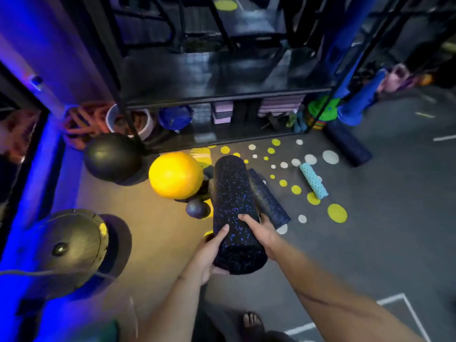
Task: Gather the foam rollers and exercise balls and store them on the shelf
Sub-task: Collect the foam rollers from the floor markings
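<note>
both hands grasp the speckled roller (234, 213), its far end pointing at the shelf (222, 95): the left hand (212, 253) curls under its near end, the right hand (261, 233) wraps its side. four rollers: this one, a thinner roller (269, 201) just beside it on the floor (370, 230), a teal roller (313, 180), and a dark roller (348, 144) by the shelf's right leg. four balls: yellow ball (175, 174), black ball (112, 156), small ball (198, 209), and big ball (71, 245) at the left.

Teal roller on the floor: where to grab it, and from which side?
Take the teal roller at mid-length, from above, gripping across its axis. It lies flat on the floor and looks slim, with open floor along both long sides, so a one-handed wrap should fit. Its bumpy surface likely helps the hold.
</note>
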Tool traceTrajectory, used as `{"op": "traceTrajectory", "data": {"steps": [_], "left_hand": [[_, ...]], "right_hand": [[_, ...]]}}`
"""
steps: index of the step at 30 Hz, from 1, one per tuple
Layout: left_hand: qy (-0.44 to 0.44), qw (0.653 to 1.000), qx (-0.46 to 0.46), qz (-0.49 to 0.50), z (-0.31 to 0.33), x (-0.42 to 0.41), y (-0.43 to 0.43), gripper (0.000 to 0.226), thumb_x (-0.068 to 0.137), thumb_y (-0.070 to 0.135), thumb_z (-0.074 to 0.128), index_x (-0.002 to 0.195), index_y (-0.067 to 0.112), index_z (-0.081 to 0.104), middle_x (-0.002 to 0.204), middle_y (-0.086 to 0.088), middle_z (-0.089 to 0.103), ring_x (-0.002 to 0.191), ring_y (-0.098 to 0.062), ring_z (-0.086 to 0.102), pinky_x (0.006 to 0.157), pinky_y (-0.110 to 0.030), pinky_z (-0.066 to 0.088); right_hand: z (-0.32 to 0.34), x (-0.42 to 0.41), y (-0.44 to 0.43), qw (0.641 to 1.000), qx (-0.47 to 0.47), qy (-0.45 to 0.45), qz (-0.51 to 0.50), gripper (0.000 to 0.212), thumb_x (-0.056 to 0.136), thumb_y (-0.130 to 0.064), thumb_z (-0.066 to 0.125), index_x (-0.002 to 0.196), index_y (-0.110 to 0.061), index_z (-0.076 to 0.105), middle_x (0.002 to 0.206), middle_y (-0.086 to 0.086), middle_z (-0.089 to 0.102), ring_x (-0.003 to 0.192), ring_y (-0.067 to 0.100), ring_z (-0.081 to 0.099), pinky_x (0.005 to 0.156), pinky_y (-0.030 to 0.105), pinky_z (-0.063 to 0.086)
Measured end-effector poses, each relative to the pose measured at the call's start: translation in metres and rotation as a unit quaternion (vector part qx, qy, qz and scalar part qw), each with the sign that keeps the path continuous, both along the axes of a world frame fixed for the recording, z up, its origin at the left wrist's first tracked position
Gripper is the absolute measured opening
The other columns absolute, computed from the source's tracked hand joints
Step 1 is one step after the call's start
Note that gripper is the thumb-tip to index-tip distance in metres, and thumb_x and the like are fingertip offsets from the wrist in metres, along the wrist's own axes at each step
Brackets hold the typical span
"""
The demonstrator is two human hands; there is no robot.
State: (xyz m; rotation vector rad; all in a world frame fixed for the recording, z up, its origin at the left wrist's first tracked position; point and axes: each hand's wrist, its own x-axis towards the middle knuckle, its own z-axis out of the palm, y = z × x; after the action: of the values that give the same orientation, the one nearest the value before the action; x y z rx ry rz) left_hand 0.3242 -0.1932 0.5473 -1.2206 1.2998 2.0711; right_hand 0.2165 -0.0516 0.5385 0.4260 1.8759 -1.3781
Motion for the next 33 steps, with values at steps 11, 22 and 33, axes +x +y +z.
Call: {"op": "traceTrajectory", "data": {"steps": [11,22,33], "left_hand": [[0.029,0.949,-0.273,-0.153,-0.057,-0.143,-0.031,0.028,0.092,0.032,0.06,0.119,0.025,0.06,0.111,-0.014,0.071,0.095,-0.038,0.067,0.08,-0.049,0.059],[0.111,0.855,-0.225,-0.454,-0.07,-0.115,0.079,0.045,0.082,0.026,0.054,0.126,0.025,0.061,0.114,-0.014,0.073,0.093,-0.037,0.07,0.076,-0.045,0.054],[0.201,0.682,-0.101,-0.696,0.006,0.053,0.344,0.032,0.103,0.006,0.051,0.126,0.027,0.059,0.101,-0.004,0.07,0.077,-0.013,0.062,0.062,-0.024,0.045]], "right_hand": [[0.047,-0.104,0.006,0.952,0.269,0.141,0.041,0.056,0.089,-0.043,0.069,0.138,-0.019,0.056,0.127,0.006,0.068,0.119,0.028,0.063,0.098,0.033,0.05],[0.013,0.118,0.15,0.947,0.308,-0.061,-0.071,0.044,0.1,-0.029,0.05,0.14,-0.011,0.056,0.136,0.01,0.064,0.131,0.029,0.056,0.107,0.028,0.04],[0.017,0.354,0.309,0.857,0.275,-0.054,-0.432,0.042,0.101,-0.021,0.052,0.141,-0.01,0.054,0.137,0.009,0.063,0.122,0.028,0.061,0.101,0.03,0.042]]}}
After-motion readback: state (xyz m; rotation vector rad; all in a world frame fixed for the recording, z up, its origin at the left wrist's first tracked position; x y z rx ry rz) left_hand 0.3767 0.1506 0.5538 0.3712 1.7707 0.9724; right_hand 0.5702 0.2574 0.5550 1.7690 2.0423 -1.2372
